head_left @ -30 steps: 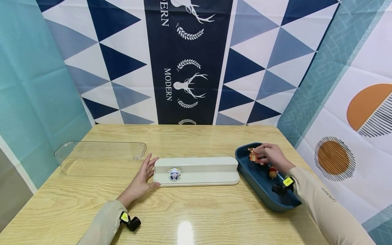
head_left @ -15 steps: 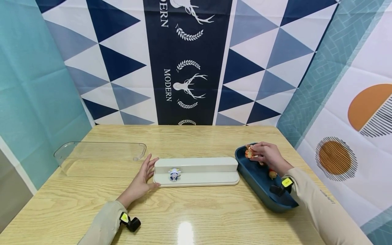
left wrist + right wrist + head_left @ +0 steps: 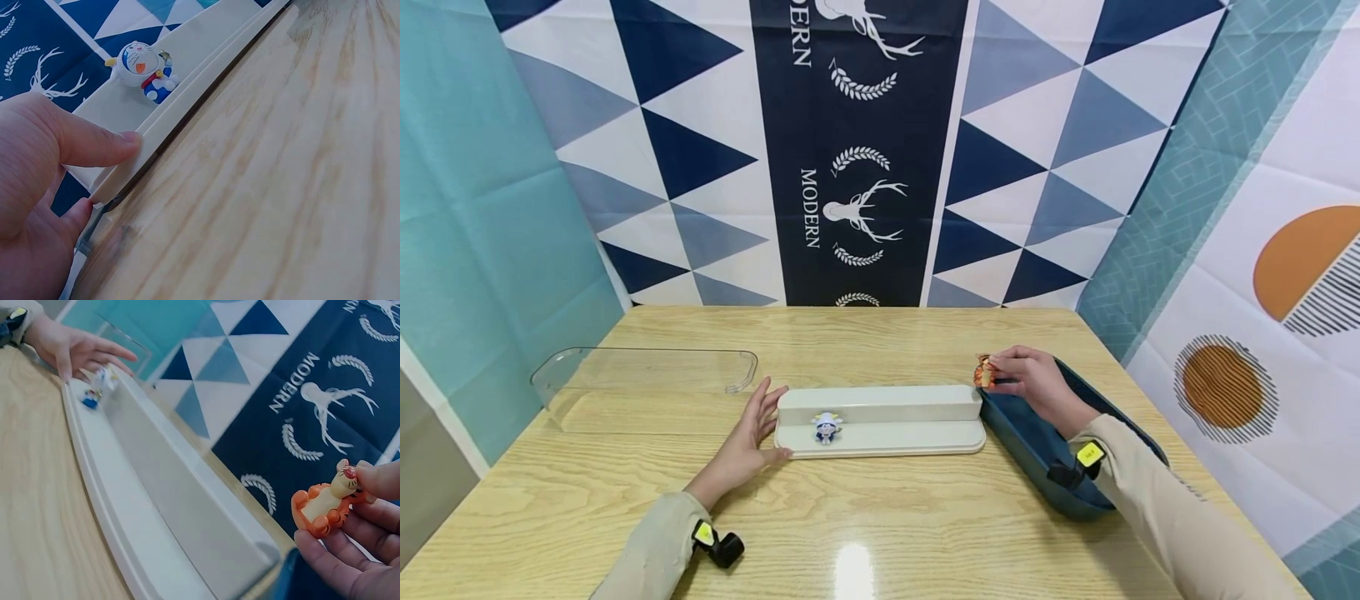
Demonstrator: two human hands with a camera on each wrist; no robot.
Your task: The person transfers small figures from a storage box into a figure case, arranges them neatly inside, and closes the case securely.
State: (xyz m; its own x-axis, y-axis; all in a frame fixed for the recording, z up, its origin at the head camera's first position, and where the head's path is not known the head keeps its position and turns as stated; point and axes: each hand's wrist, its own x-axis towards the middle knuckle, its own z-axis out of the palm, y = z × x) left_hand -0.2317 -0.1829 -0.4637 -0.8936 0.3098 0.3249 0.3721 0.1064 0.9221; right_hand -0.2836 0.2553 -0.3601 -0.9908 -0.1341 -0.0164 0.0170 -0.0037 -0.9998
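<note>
A white two-level display stand [image 3: 880, 433] lies across the table, a small blue-and-white cat figurine [image 3: 827, 427] in a white horned hood on its lower level near the left end. My left hand [image 3: 748, 437] rests against that end, thumb on the front edge and the other fingers stretched out along the side. My right hand [image 3: 1033, 385] pinches an orange tiger figurine [image 3: 325, 503] between thumb and fingers. It is above the far left rim of the dark blue tray [image 3: 1037, 475], close to the stand's right end. My forearm and hand hide part of the tray's inside.
A clear plastic cover [image 3: 647, 392] stands on the wooden table [image 3: 887, 517] at the left. Patterned cloth walls [image 3: 1030, 167] enclose the table's back and sides. The tray sits near the right edge, its far end close to the stand.
My right hand has moved left with the tiger figurine, from over the tray's inside to its left rim. My left hand has stayed at the stand's end.
</note>
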